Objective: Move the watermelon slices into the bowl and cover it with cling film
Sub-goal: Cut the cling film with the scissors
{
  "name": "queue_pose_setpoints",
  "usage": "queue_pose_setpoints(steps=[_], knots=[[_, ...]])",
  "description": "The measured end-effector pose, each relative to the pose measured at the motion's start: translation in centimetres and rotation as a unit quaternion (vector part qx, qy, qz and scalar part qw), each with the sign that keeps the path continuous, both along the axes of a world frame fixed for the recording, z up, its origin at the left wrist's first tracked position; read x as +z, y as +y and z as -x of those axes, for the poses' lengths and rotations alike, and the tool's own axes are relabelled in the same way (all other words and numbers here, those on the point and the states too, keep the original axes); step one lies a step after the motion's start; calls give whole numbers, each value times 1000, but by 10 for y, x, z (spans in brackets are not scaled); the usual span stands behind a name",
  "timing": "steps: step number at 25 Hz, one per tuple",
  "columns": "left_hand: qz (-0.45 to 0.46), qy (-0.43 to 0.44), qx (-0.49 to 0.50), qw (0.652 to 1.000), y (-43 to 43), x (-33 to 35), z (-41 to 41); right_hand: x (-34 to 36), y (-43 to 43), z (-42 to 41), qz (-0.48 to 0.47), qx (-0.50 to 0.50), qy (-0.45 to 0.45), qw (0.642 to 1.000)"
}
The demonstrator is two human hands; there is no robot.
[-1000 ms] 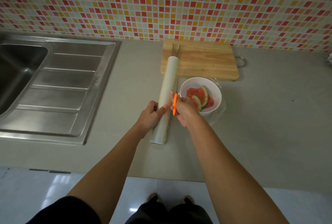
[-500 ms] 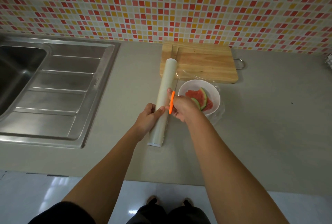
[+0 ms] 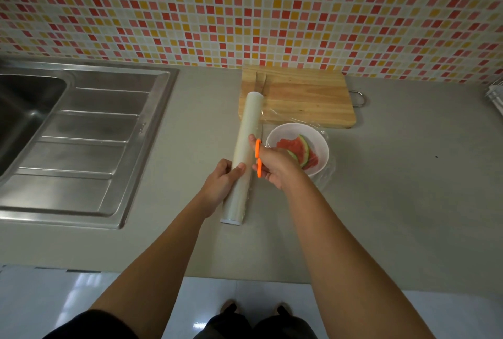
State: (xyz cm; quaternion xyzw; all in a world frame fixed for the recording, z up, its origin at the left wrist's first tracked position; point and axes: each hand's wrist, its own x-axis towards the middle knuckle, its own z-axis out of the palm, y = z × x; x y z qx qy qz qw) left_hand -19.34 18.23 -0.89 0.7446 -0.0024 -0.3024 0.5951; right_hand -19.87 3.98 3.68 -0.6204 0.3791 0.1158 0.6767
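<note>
A white bowl (image 3: 321, 145) on the counter holds several watermelon slices (image 3: 298, 147), red with green rind. Clear cling film (image 3: 324, 175) is stretched from the roll across the bowl and lies crinkled around its base. The long white cling film roll (image 3: 246, 132) lies on the counter to the left of the bowl. My left hand (image 3: 220, 183) grips the roll near its near end. My right hand (image 3: 275, 167) holds orange-handled scissors (image 3: 258, 157) between roll and bowl; their blades run along the film beside the roll.
A wooden cutting board (image 3: 304, 96) with a metal handle lies behind the bowl against the tiled wall. A steel sink with drainboard (image 3: 81, 142) fills the counter's left side. White objects (image 3: 495, 99) show at the far right edge.
My right hand with the scissors has moved a little farther away along the roll. The left hand keeps its hold on the roll.
</note>
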Motion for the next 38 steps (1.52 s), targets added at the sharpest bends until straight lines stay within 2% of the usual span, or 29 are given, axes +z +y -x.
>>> queue_pose_setpoints(steps=[11, 15, 21, 38], knots=[[13, -4, 0, 1000, 0, 5, -1, 3, -14, -15, 16, 6, 1, 1000], [22, 15, -1, 1000, -2, 5, 1, -1, -18, -20, 23, -14, -21, 999], [41, 53, 2, 998, -2, 5, 4, -2, -21, -30, 51, -10, -5, 999], [69, 87, 8, 994, -3, 12, 7, 5, -29, -46, 1, 0, 13, 1000]])
